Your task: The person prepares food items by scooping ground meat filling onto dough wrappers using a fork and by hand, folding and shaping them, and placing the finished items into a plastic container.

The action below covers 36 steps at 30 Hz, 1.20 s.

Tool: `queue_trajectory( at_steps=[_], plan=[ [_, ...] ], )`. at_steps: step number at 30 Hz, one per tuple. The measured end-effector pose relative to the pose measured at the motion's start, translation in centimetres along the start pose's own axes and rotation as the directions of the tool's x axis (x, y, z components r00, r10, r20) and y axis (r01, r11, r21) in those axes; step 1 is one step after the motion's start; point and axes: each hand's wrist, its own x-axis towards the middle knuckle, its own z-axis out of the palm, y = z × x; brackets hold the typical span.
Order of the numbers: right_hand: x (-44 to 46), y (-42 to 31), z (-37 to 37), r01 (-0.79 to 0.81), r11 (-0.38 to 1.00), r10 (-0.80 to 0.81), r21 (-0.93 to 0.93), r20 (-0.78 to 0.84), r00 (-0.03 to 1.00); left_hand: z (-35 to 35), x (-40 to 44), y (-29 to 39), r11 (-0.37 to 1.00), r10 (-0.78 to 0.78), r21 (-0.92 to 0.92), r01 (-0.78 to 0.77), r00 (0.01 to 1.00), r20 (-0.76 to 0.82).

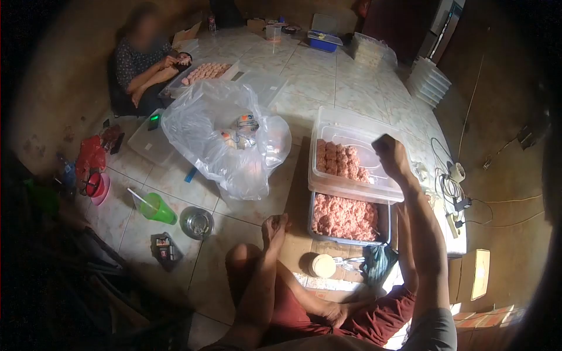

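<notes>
My right hand [393, 157] is held over the right side of a clear plastic box [374, 126]. Its fingers are curled, and what they hold, if anything, lies in dark shadow. Inside the box, rows of ground meat portions [339, 161] fill the left part. The box sits over the far edge of a blue-grey tub [350, 238], which is full of loose ground meat [345, 216]. By my knee, left of the tub, my left hand [275, 229] has its fingers closed; their inside is hidden from me.
A large clear plastic bag [205, 146] with packets stands left of the boxes. A green cup [157, 209], a metal bowl [197, 223] and a cream-lidded jar [322, 266] are nearer me. A person [143, 64] sits at the far left beside a tray. Cables [456, 193] lie right.
</notes>
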Motion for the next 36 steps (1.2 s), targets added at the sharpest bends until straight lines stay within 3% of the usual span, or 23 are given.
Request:
queue_trajectory(
  at_steps=[3,5,7,8,9,10,13,15,16,17,19,21,22,23,25,26,28,29,31,32,33,35,36],
  plan=[
    [-6.5,-2.5,-2.9,-0.105,0.994,0.103,0.001,0.193,0.976,0.3,-0.3,-0.7,0.981,-0.118,-0.163,0.107,0.991,-0.063],
    [-11.0,1.8,-1.9,0.391,0.919,-0.393,0.04,0.039,0.919,0.1,-0.8,-1.0,0.992,0.111,0.064,-0.11,0.994,-0.008],
    [-15.1,2.8,-2.1,0.392,0.908,-0.393,-0.148,0.023,0.919,0.4,-1.4,-2.0,0.973,0.211,0.096,-0.208,0.977,-0.028],
    [-17.5,5.4,-1.8,0.343,0.864,-0.34,-0.368,0.073,0.937,0.5,-1.8,-1.6,0.987,0.152,0.046,-0.152,0.988,0.011],
    [-19.6,8.4,-1.4,0.335,0.868,-0.334,-0.366,0.07,0.94,0.6,-2.4,-1.2,0.996,0.093,-0.001,-0.093,0.994,0.053],
    [-21.1,11.1,-1.2,0.199,0.935,-0.164,-0.295,0.14,0.977,0.4,-2.9,-0.4,0.998,0.033,0.058,-0.038,0.995,0.096],
    [-22.4,6.8,-2.3,-0.159,0.966,0.194,-0.205,0.164,0.967,0.7,-5.4,2.3,0.999,-0.038,-0.024,0.042,0.991,0.13],
    [-23.1,3.4,-3.2,-0.219,0.971,0.227,-0.099,0.085,0.97,0.4,-6.4,2.3,0.982,-0.046,-0.164,0.096,0.957,0.285],
    [-23.3,1.7,-3.8,-0.245,0.967,0.25,-0.072,0.072,0.965,0.7,-7.5,3.6,0.848,0.011,-0.474,0.236,0.887,0.461],
    [-23.4,0.0,-4.3,-0.271,0.961,0.274,-0.044,0.059,0.96,1.5,-9.0,5.7,0.597,0.124,-0.688,0.413,0.799,0.588],
    [-23.6,-3.9,-4.9,-0.442,0.882,0.438,0.162,0.06,0.897,2.8,-10.8,7.5,0.462,0.246,-0.702,0.542,0.683,0.688],
    [-24.4,-2.6,-3.0,-0.308,0.939,0.318,0.151,-0.044,0.947,3.8,-11.7,8.4,0.455,0.222,-0.702,0.548,0.693,0.686],
    [-24.8,-1.4,-1.9,-0.323,0.92,0.334,0.221,-0.013,0.942,4.1,-11.9,8.7,0.439,0.231,-0.709,0.552,0.693,0.683],
    [-24.9,-0.2,-1.0,-0.077,0.991,0.09,0.113,-0.117,0.989,4.4,-12.1,8.8,0.422,0.242,-0.716,0.556,0.693,0.68],
    [-25.5,1.2,-0.1,-0.011,0.979,-0.022,-0.206,-0.16,0.987,4.5,-12.2,9.0,0.403,0.243,-0.712,0.576,0.682,0.69],
    [-25.7,2.5,0.2,-0.037,0.988,0.013,-0.148,-0.161,0.987,4.4,-12.1,8.9,0.44,0.219,-0.703,0.559,0.692,0.688],
    [-26.1,2.6,-1.0,-0.185,0.983,0.182,-0.003,-0.171,0.968,3.9,-11.7,8.0,0.548,0.128,-0.659,0.516,0.726,0.675],
    [-26.3,3.7,-1.4,-0.192,0.978,0.179,-0.075,-0.149,0.972,3.2,-11.5,6.7,0.691,0.084,-0.587,0.422,0.759,0.645],
    [-26.5,6.0,-0.4,-0.28,0.95,0.248,-0.138,-0.213,0.945,2.9,-11.7,4.4,0.968,-0.041,-0.204,0.148,0.89,0.454],
    [-26.3,6.6,-0.3,-0.265,0.94,0.226,-0.214,-0.19,0.956,3.1,-11.9,3.4,0.967,-0.044,-0.2,0.155,0.883,0.468],
    [-25.8,6.8,0.0,-0.312,0.93,0.301,-0.195,-0.086,0.95,3.3,-12.1,2.7,0.998,-0.047,-0.002,0.055,0.872,0.486],
    [-24.3,7.5,1.1,-0.199,0.873,0.308,-0.445,0.189,0.933,4.6,-12.8,1.2,0.904,-0.086,0.412,-0.112,0.898,0.432],
    [-23.8,8.1,0.9,-0.137,0.855,0.29,-0.501,0.241,0.926,4.9,-12.7,0.1,0.769,0.083,0.467,-0.437,0.792,0.605]
  ],
)
